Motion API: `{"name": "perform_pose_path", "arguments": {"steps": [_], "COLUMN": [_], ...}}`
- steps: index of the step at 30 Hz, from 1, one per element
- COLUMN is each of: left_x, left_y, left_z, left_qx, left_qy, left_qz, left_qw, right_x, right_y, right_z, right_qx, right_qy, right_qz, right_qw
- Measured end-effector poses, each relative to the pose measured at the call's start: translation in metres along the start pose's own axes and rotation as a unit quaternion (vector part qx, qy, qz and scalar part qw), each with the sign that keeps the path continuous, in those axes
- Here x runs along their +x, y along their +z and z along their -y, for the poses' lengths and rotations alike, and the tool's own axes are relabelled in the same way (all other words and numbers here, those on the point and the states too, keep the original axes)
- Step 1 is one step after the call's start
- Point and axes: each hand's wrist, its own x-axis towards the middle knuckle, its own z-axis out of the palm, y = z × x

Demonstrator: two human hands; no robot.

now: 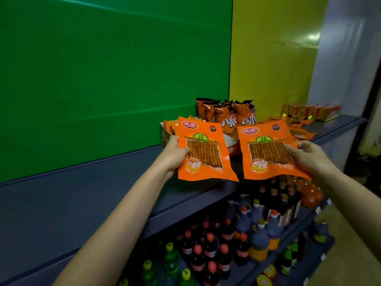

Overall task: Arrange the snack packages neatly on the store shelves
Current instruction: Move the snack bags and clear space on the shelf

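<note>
My left hand (175,153) grips the left edge of a flat orange snack packet (204,149) with a clear window showing brown strips. A second, matching orange packet (270,151) is held by its right edge in my right hand (309,157). Both packets hang side by side, upright and facing me, just above the front of the blue-grey top shelf (103,188). Behind them a white display box (165,135) holds more orange packets, and a row of orange-and-black snack bags (226,114) stands upright against the back panel.
Loose orange packets (299,131) lie flat further right on the shelf, with gold and red boxes (309,111) at its far end. Lower shelves hold dark drink bottles (210,244), green bottles (171,256) and orange bottles (311,193). Green and yellow panels back the shelf.
</note>
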Motion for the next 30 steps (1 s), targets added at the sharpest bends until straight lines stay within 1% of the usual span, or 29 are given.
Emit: {"name": "perform_pose_path", "arguments": {"steps": [4,7,10,15,17,23,26,30], "left_x": [0.018,0.032,0.044,0.060,0.068,0.108,0.139,0.191], "left_y": [0.049,0.092,0.141,0.227,0.258,0.333,0.369,0.419], "left_z": [-0.004,-0.008,-0.014,-0.023,-0.027,-0.043,-0.048,-0.051], "left_qx": [-0.008,-0.021,-0.035,-0.046,-0.040,-0.049,-0.065,-0.075], "left_qy": [0.006,0.012,0.014,-0.004,-0.009,0.000,-0.001,0.011], "left_qz": [-0.030,-0.059,-0.083,-0.116,-0.116,-0.110,-0.102,-0.098], "left_qw": [1.000,0.998,0.996,0.992,0.992,0.993,0.993,0.992], "right_x": [0.050,0.091,0.133,0.201,0.225,0.296,0.332,0.389], "right_y": [-0.027,-0.055,-0.091,-0.151,-0.172,-0.218,-0.236,-0.259], "right_z": [-0.022,-0.041,-0.057,-0.086,-0.100,-0.139,-0.158,-0.177], "right_qx": [0.012,-0.005,-0.017,-0.028,-0.028,-0.009,-0.006,-0.007], "right_qy": [0.006,-0.002,-0.004,-0.033,-0.041,-0.017,-0.010,-0.026], "right_qz": [0.029,0.044,0.077,0.080,0.076,0.078,0.077,0.073], "right_qw": [0.999,0.999,0.997,0.996,0.996,0.997,0.997,0.997]}}
